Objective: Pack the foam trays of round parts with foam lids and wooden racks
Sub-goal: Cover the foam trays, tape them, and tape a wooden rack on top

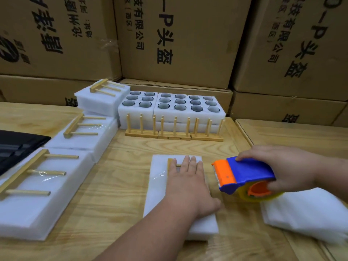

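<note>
Foam packs (37, 194) topped with wooden racks lie at the left. Mid-table, the left hand (186, 182) presses flat, fingers straight, on a foam lid (160, 187) and rack (172, 162). Rightward, the right hand (288, 167) grips a tape dispenser (244, 176).

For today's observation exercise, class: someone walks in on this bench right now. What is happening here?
A person is taping up a foam pack. The left hand lies flat on it, pressing a wooden rack onto the foam, while the right hand holds a blue and orange tape dispenser beside the pack's right edge. Finished packs with racks on top lie to the left. Open foam trays of round parts wait at the back behind upright racks.
</note>
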